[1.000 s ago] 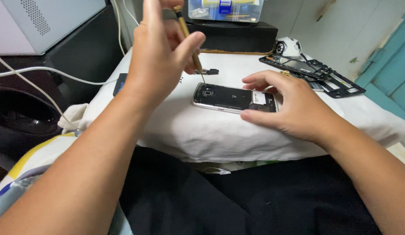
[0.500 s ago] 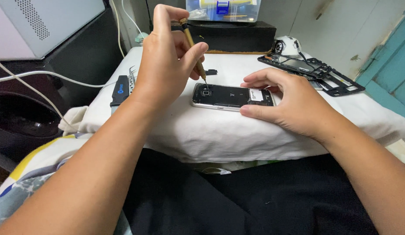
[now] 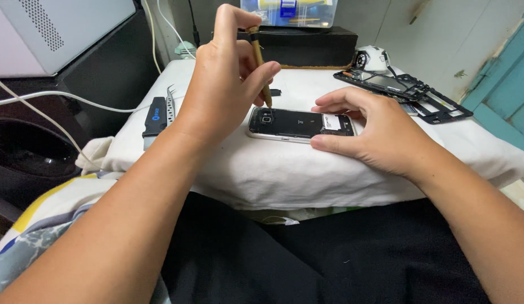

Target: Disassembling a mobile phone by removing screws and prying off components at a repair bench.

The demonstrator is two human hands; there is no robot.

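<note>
A black phone [image 3: 298, 124] with its back cover off lies face down on a white cloth-covered surface [image 3: 284, 169]. My left hand [image 3: 225, 84] grips a thin brown screwdriver [image 3: 261, 62] upright, its tip just above the phone's upper left end near the camera. My right hand [image 3: 374, 126] rests on the phone's right end, thumb along the near edge and fingers curled over the far edge, holding it still.
A black tool and metal tweezers [image 3: 160, 112] lie left of the phone. A dismantled phone frame and parts [image 3: 402, 90] sit at the back right, beside a small white device [image 3: 373, 57]. A clear plastic box [image 3: 289, 12] stands on a black case behind. White cables [image 3: 59, 101] run at left.
My left hand has come down and a little right, bringing the screwdriver tip close to the phone's upper left end. My right hand has stayed on the phone.
</note>
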